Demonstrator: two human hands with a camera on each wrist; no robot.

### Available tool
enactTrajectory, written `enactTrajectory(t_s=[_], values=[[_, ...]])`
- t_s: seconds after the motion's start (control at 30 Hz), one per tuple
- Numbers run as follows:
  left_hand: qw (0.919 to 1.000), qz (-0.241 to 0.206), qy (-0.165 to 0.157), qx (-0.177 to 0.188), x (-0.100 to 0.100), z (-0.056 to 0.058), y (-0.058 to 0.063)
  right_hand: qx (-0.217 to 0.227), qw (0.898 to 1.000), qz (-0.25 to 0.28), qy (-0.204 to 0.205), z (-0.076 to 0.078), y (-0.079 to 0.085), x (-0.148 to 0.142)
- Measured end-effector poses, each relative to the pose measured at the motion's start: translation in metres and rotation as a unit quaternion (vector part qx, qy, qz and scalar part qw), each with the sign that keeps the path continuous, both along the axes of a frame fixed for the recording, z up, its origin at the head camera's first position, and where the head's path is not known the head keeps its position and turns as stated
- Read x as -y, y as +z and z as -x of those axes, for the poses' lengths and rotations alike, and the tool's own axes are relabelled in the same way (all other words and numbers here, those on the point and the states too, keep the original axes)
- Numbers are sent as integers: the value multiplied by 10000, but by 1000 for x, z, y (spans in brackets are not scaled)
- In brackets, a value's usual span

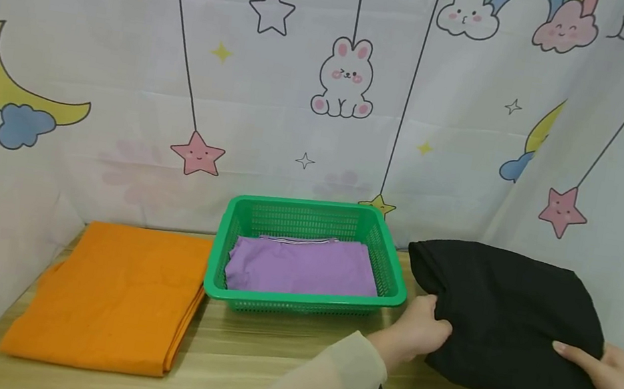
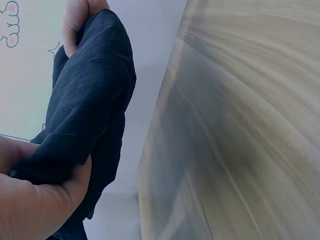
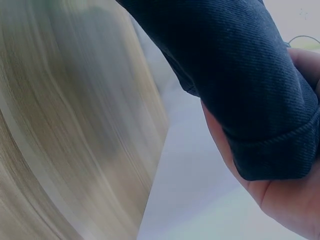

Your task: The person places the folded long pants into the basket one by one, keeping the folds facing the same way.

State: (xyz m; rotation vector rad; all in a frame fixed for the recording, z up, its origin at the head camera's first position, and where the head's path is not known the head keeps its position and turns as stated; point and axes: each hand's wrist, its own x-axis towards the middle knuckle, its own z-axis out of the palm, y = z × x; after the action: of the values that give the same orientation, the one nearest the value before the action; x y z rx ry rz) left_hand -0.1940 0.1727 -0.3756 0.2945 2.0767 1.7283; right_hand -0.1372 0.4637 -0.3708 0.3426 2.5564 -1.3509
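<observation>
Both hands hold a folded black garment [image 1: 510,325] at the right side of the table. The left hand [image 1: 418,331] grips its left edge, the thumb curled over the fabric. On the opposite end, the right hand [image 1: 616,384] has its thumb on top and its fingers underneath. In the left wrist view the black garment [image 2: 92,85] hangs above the tabletop, bunched in thick layers. Its twill weave and a stitched hem show on the black fabric [image 3: 240,75] in the right wrist view.
A green plastic basket [image 1: 302,300] stands at the back middle with a folded purple garment [image 1: 301,267] inside. Left of it, close to the basket, lies a folded orange cloth [image 1: 109,298] on the wooden table [image 1: 239,358]. A patterned white curtain [image 1: 278,95] hangs behind and at both sides.
</observation>
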Motion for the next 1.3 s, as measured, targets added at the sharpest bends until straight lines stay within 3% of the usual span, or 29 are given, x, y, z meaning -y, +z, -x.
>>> enactTrajectory(t_s=[1.3], values=[[9999,-54,20,-100,17,3,13,-402,9988,229,144,1,11,15]])
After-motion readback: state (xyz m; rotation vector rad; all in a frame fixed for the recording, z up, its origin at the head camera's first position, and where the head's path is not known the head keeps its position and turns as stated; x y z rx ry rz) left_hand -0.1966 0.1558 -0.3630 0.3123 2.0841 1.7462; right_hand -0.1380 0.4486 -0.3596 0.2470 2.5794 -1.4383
